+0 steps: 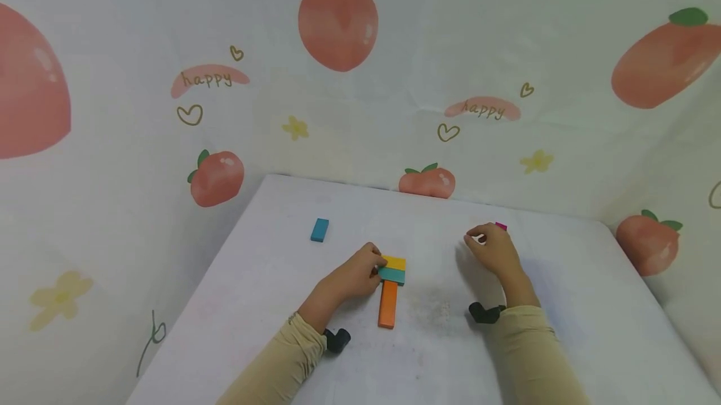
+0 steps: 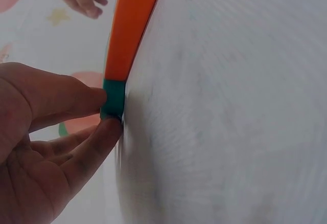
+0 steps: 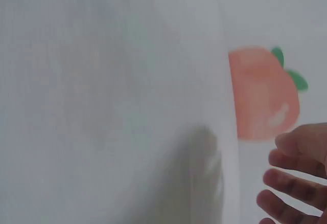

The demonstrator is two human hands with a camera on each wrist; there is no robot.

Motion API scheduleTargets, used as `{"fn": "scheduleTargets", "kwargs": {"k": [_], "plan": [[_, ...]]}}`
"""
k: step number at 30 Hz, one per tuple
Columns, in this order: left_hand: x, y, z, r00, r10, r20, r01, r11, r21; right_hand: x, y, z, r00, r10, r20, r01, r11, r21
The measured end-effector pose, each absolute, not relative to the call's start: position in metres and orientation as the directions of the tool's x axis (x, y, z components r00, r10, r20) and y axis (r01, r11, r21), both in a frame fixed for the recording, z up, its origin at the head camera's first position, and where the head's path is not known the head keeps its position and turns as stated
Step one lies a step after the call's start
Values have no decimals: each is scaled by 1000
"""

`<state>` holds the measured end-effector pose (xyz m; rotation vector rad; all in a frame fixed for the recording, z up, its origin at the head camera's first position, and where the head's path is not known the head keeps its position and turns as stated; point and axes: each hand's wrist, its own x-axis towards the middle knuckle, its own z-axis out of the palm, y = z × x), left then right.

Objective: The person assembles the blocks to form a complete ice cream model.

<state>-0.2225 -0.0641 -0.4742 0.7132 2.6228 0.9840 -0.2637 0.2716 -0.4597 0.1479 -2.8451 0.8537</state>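
My left hand is at the left ends of a yellow block and a teal block, which lie side by side. In the left wrist view its thumb and a finger pinch the teal block. An orange block lies lengthwise toward me, its far end against the teal block, forming a T shape. My right hand hovers over the right part of the table, fingers loosely bent, nothing visible between them. A magenta block shows just behind it, mostly hidden by the hand.
A blue block lies by itself at the back left of the white table. Behind the table hangs a white cloth printed with peaches. Each wrist carries a black device, one on the left, another on the right.
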Motion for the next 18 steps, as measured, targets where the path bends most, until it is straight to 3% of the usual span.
{"fn": "scheduleTargets", "kwargs": {"k": [6,12,18], "plan": [[-223,-64,-475,-853,519,-54,357,657,664,-270,298,-461,-975,60,214,-62,851,-522],[-223,-64,-477,-853,518,-63,349,656,669,-274,311,-463,-973,172,152,69,850,-522],[-222,-63,-476,-859,507,-74,334,664,669,-276,319,-465,-978,176,112,98,862,-498]]}}
